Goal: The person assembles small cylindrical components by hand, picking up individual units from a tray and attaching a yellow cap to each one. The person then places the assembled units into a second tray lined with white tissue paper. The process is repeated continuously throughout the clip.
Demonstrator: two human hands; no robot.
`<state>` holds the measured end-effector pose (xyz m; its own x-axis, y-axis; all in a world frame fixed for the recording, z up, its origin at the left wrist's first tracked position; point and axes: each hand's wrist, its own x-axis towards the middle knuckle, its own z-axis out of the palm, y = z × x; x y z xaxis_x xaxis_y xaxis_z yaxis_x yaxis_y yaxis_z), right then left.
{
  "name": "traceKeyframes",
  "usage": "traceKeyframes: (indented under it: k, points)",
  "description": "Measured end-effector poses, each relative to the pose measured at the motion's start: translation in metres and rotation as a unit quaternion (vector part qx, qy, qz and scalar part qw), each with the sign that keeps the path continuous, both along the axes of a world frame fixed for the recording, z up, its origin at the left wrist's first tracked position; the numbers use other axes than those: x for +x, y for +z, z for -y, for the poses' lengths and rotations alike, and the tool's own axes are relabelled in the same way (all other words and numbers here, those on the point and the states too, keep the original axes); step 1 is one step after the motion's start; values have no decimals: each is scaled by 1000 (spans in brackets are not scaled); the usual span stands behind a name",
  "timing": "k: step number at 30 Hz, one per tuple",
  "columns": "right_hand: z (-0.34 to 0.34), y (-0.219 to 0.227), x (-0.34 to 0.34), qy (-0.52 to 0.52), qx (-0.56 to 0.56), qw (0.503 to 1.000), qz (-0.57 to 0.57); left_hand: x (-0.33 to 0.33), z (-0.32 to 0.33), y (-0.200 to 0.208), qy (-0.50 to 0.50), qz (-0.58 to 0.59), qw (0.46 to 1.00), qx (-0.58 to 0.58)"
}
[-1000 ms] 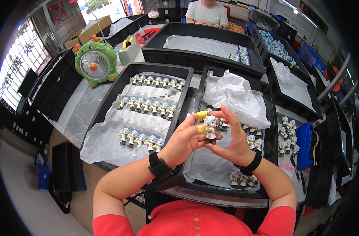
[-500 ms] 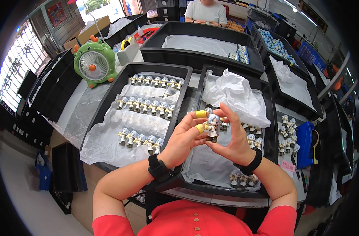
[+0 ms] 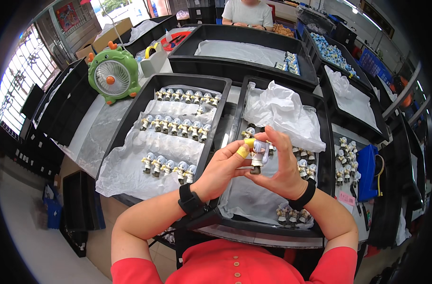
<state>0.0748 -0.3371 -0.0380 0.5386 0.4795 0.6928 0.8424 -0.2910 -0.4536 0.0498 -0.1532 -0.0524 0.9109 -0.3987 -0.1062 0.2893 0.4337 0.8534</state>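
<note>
Over the right-hand black tray (image 3: 327, 189), a small figurine (image 3: 257, 158) with pale lilac hair, a white coat and dark boots is held upright between my hands. My left hand (image 3: 220, 169), with yellow covers on thumb and forefinger, is closed on its left side. On the other side my right hand (image 3: 283, 165) curls around it, fingers at the head and thumb near the boots. Below them, more figurines (image 3: 294, 215) lie in the tray, partly under crumpled white paper (image 3: 284, 109).
A black tray (image 3: 114, 142) on the left holds rows of similar figurines on white paper. A green fan (image 3: 113, 78) stands behind it. Figurines (image 3: 347, 161) and a blue bin (image 3: 367, 173) are at the right. Across the table sits another person (image 3: 246, 14).
The figurine has turned from facing me to facing sideways. My left thumb and forefinger have shifted around it, while my right hand has barely moved.
</note>
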Motion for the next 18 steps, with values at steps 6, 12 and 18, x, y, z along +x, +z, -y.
traceKeyframes:
  k: [6, 12, 18]
  points:
    - [-5, -1, -1, 10, -2, 1000, 14, -3, 4, 4, -63, 81, 994, 43]
    - [-3, -1, -5, 9, 9, 997, -72, -5, 4, 13, -76, 28, 997, -18]
    - [-3, 2, -4, 27, 18, 995, -89, -3, 2, 10, -81, 23, 995, -52]
